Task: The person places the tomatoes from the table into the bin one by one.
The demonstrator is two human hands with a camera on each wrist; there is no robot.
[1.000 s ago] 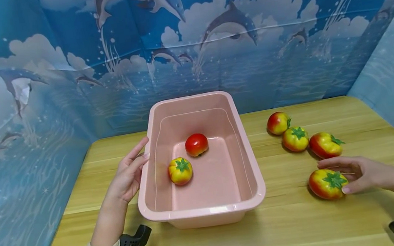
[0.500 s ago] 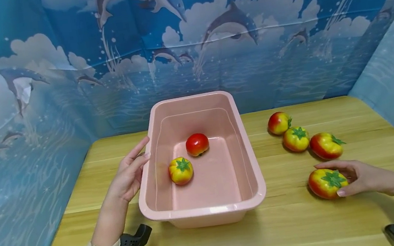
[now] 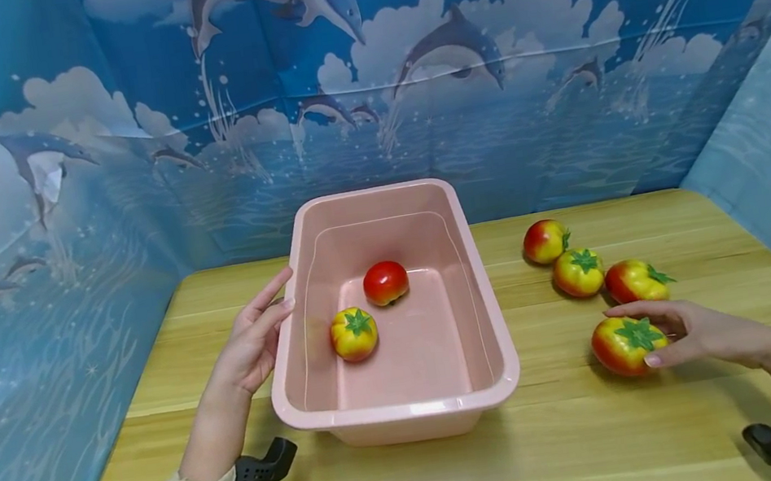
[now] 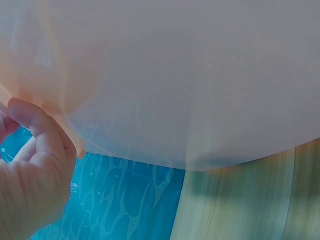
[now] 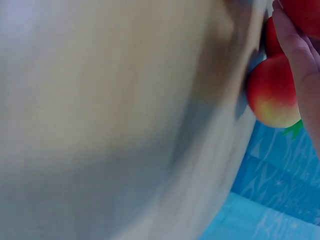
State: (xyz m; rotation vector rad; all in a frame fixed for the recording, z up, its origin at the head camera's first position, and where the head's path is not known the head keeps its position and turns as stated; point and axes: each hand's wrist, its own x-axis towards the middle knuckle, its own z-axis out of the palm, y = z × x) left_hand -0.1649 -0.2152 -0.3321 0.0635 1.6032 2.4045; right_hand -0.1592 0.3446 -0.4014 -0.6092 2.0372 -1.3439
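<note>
My right hand (image 3: 702, 336) holds a red-and-yellow tomato (image 3: 626, 346) with a green star-shaped leaf top, thumb on the near side and fingers over the far side. In the right wrist view, the held tomato (image 5: 306, 15) shows at the top right corner. My left hand (image 3: 252, 345) touches the left rim of a pink plastic basin (image 3: 409, 411), index finger stretched along the outside and thumb tip at the edge. Inside the basin lie a red tomato (image 3: 386, 283) and a yellow one with a green top (image 3: 353, 334).
Behind my right hand, three more tomatoes sit close together: one at the back (image 3: 544, 241), a middle one (image 3: 578, 272) and a lobed one (image 3: 635, 281). They rest on a wooden table (image 3: 570, 445). A blue dolphin-print cloth (image 3: 372, 144) stands behind and at both sides.
My right hand has closed round the nearest tomato and moved it slightly left and away from me. The left hand and the basin have stayed in place.
</note>
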